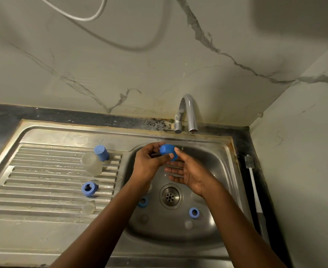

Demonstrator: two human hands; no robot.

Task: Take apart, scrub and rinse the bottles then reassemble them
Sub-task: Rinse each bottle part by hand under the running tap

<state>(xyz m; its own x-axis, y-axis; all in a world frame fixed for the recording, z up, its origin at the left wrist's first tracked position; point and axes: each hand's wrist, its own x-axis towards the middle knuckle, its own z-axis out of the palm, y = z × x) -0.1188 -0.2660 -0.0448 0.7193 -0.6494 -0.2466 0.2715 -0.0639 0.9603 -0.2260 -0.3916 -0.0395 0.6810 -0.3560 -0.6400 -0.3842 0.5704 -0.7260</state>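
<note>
Over the sink basin (217, 171) my left hand (149, 165) grips a blue bottle cap (168, 149) below the tap. My right hand (188, 173) is beside it, thumb and forefinger touching the cap, the other fingers straight and spread. On the draining board (43, 180) stands a clear bottle (91, 164) with another blue cap (101, 152) behind it, and a blue collar ring (89, 188) lies nearer me. A clear teat (88, 208) rests on the board's front. Two blue rings (143, 202) (194, 212) and two clear teats (143, 218) (188, 224) lie in the basin.
The chrome tap (188, 113) arches over the basin's back edge; no water is seen running. A white bottle brush (253, 180) lies on the dark counter strip to the right of the sink. The drain (170, 196) sits mid-basin. Marble walls close the back and right.
</note>
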